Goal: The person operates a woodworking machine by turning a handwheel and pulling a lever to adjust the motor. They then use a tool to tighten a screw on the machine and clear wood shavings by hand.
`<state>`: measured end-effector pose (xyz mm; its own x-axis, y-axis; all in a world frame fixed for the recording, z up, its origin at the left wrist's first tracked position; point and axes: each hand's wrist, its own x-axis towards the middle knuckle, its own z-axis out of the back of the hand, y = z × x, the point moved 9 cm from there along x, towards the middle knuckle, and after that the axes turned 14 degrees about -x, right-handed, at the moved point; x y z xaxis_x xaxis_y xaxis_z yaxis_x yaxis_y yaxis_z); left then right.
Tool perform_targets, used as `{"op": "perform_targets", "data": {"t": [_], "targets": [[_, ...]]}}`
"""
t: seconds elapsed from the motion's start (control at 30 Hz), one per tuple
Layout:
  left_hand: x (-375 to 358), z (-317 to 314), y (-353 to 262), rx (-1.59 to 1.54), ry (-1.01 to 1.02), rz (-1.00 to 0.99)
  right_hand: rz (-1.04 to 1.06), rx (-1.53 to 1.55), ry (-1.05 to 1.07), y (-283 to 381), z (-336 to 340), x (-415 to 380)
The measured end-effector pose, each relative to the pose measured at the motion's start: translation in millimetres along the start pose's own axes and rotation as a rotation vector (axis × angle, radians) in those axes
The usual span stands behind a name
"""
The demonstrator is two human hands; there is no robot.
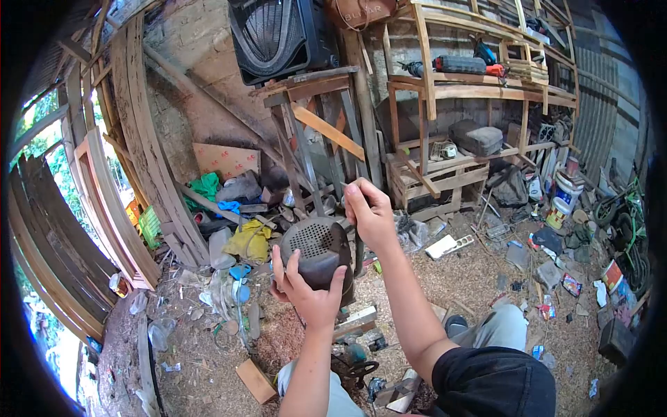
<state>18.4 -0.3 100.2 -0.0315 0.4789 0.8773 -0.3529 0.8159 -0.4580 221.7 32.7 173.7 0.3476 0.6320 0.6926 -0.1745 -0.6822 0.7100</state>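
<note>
My left hand (309, 295) grips a round, dark housing (326, 273) from below, its fingers and thumb spread around the side. A grey face full of small holes (310, 238) tops the housing and points up toward me. Close to its right rim, my right hand (370, 214) is closed in a pinch, held slightly higher than the face. A thin bit of something seems to show at the fingertips, too small to name. Below the hands, between my legs, lie a piece of wood (358, 322) and a small dark handwheel (363, 369).
A big black speaker (281, 35) stands on a wooden stand (313, 87) ahead. Wooden shelving (479, 90) with tools is at the right. Rags, plastic and wood scraps litter the ground, with a yellow bag (250, 240) at left and a white bucket (568, 189) at right.
</note>
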Motion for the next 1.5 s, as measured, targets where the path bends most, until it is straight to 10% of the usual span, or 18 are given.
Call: {"op": "perform_targets", "data": {"t": [1.3,1.5], "targets": [[-21.0,34.9,38.4,-0.075,0.139,0.124,0.121,-0.15,-0.158,24.4,5.3,-43.8],[-27.6,49.4,80.3,-0.121,0.143,0.158,0.008,-0.138,-0.105,-56.8,6.5,-107.1]]}}
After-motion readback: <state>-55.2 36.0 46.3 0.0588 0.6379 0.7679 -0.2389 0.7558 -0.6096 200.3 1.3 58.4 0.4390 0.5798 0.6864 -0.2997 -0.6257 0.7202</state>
